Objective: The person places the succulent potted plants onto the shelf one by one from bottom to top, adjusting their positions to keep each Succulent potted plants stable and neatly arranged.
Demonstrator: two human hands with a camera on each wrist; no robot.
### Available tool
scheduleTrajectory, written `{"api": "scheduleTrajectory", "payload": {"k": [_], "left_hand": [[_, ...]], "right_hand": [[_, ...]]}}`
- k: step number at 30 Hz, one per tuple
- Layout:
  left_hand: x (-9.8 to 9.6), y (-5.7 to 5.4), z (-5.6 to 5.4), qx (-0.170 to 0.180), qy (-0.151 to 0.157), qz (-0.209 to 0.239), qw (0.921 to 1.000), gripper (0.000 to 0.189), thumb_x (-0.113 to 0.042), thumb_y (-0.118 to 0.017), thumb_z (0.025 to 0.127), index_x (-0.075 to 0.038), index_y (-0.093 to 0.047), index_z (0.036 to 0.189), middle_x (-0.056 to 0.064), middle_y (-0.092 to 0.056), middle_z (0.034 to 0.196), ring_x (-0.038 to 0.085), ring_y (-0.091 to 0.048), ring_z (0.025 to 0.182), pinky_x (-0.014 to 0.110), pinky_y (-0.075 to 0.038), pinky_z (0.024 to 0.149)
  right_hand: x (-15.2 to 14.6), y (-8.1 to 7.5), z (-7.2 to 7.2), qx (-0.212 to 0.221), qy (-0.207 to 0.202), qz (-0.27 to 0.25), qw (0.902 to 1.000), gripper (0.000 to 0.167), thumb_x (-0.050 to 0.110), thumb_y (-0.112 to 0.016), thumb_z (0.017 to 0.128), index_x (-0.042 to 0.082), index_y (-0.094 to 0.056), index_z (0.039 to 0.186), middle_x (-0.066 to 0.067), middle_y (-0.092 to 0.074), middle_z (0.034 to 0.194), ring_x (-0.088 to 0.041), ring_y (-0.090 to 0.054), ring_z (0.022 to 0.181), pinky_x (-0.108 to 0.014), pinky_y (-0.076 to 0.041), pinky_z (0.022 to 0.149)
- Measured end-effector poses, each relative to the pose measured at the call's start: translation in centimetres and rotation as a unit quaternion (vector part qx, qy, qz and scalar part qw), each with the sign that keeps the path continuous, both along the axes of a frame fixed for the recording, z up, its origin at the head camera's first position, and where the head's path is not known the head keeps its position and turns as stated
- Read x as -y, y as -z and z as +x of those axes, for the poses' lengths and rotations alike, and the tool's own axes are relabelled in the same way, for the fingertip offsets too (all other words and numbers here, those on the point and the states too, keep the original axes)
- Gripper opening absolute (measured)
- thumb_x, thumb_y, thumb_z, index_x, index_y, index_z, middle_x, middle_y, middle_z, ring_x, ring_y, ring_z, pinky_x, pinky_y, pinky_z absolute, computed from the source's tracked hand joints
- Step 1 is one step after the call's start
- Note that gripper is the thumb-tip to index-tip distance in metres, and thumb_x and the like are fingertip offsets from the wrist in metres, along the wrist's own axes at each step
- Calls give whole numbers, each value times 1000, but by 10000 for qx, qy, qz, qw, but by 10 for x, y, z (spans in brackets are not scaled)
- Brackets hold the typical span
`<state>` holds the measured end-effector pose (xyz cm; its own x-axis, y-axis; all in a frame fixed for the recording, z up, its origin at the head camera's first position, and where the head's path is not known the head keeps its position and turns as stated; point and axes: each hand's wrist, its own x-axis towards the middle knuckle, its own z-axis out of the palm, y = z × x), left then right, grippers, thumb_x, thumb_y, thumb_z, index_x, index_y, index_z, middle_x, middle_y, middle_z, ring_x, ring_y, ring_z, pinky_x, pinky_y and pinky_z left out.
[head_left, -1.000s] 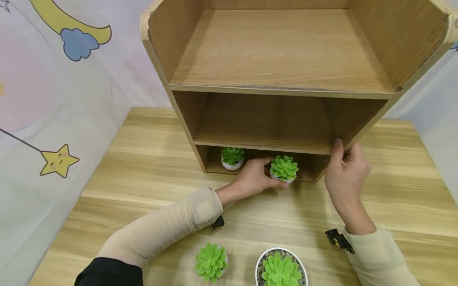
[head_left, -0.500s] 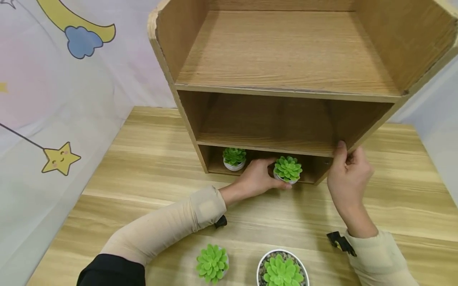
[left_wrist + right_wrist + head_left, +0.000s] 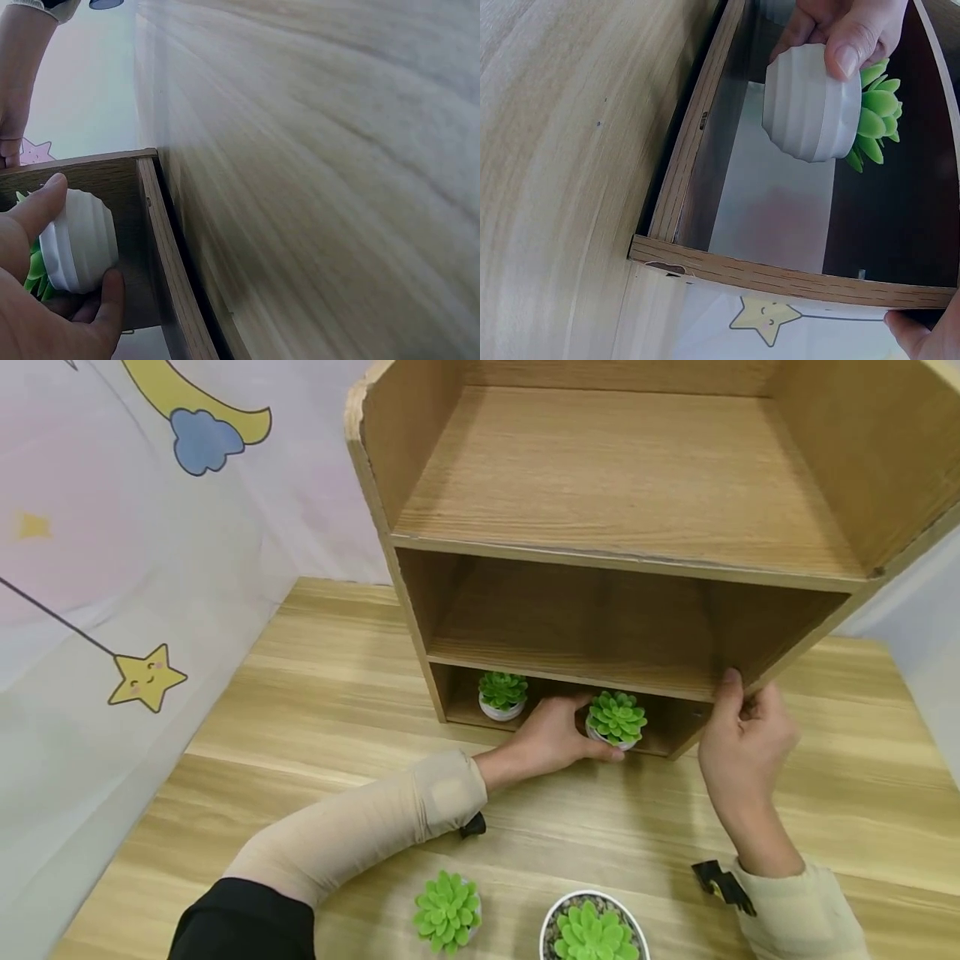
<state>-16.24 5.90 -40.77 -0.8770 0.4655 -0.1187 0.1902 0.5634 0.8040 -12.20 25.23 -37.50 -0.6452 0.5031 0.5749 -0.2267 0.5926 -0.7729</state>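
My left hand (image 3: 551,735) grips a small potted succulent (image 3: 617,718) at the mouth of the lowest compartment of a wooden shelf (image 3: 555,556). In the left wrist view, the thumb and fingers curl round its white ribbed pot (image 3: 79,240), which looks raised off the shelf floor. My right hand (image 3: 746,752) pinches the front edge of the shelf's right side panel, thumb on the inner side. Some of its fingers are hidden behind the panel. A second small succulent (image 3: 502,695) in a white pot stands at the left of that lowest compartment.
On the table (image 3: 300,693), near the front, are a small succulent (image 3: 447,912) and a larger one in a round white pot (image 3: 592,931) with pebbles. Patterned cloth (image 3: 150,568) hangs at the left and behind the shelf.
The head view has turned slightly, so the whole scene sits further right. Both hands keep their hold, and the succulent in the left hand stays at the compartment's mouth.
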Motion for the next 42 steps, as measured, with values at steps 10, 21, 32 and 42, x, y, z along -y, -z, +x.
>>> {"api": "scheduleTrajectory", "payload": {"k": [10,21,32,42], "left_hand": [[-3,3,-3,-70,-119,-88,9999,91,-45,-88,71,-2,-50,142,12,-62,128,9,-59,103,18,-47,85],[2,3,-6,-91,-239,80,9996,91,-43,-88,71,-2,-50,142,11,-62,127,9,-59,94,19,-47,79],[-1,5,-8,-202,-252,94,9994,88,-42,-88,71,-3,-52,141,9,-59,131,9,-57,103,19,-47,85],[-3,4,-11,-291,-298,21,9991,90,-44,-88,71,-6,-50,143,7,-56,136,12,-55,114,19,-45,89]], "right_hand": [[-3,2,0,-88,-30,141,9999,25,10,-54,99,-9,-64,87,14,-55,67,-1,-48,56,-11,-34,50],[1,0,-5,-196,-25,189,9996,26,10,-55,98,-10,-64,85,16,-56,69,1,-50,58,-10,-34,51],[0,2,-4,-272,-26,141,9995,24,8,-55,98,-10,-66,87,11,-59,69,2,-52,60,-9,-35,51],[6,-6,-1,-197,37,83,9998,22,3,-54,97,-12,-64,86,20,-54,70,5,-50,61,-8,-34,53]]}}
